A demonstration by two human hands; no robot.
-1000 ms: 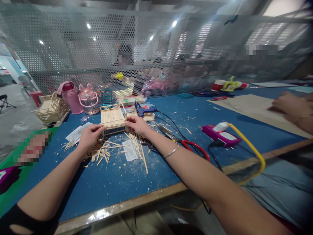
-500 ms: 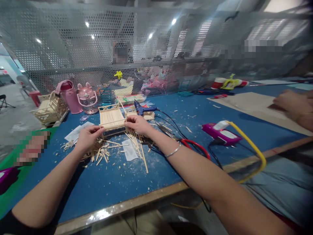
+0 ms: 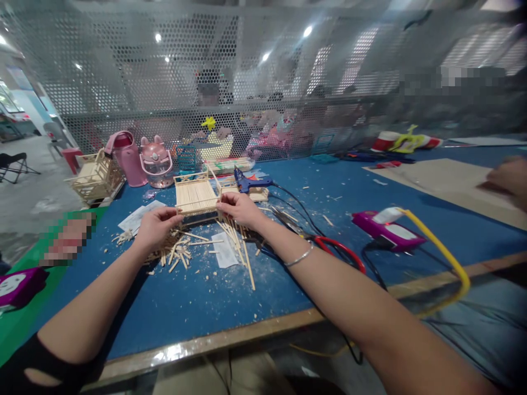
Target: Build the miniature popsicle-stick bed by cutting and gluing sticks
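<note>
Head view: the stick frame (image 3: 194, 192) stands on the blue table (image 3: 185, 310), forward of the person and between the two hands. Its slatted deck faces upward. A thin rail (image 3: 200, 205) spans the near side of the frame, its long axis running left to right across the gap between the hands.

The left hand (image 3: 157, 227) is at the left end of the rail, thumb and forefinger closed together in a pinch on it. The right hand (image 3: 239, 209) is at the right end, also pinched, beside the foot of a leaning stick (image 3: 214, 178). Neither hand is nearer to the frame: both touch its near side, and the deck extends away from the fingertips. Whether the rail is fixed to the frame or only held against it cannot be told at this size.

The blue glue gun (image 3: 253, 182) lies beyond the right hand, which is the nearer of the two to it. Loose sticks (image 3: 177, 255) lie in a heap on the near side of the frame, closer to the left hand
</note>
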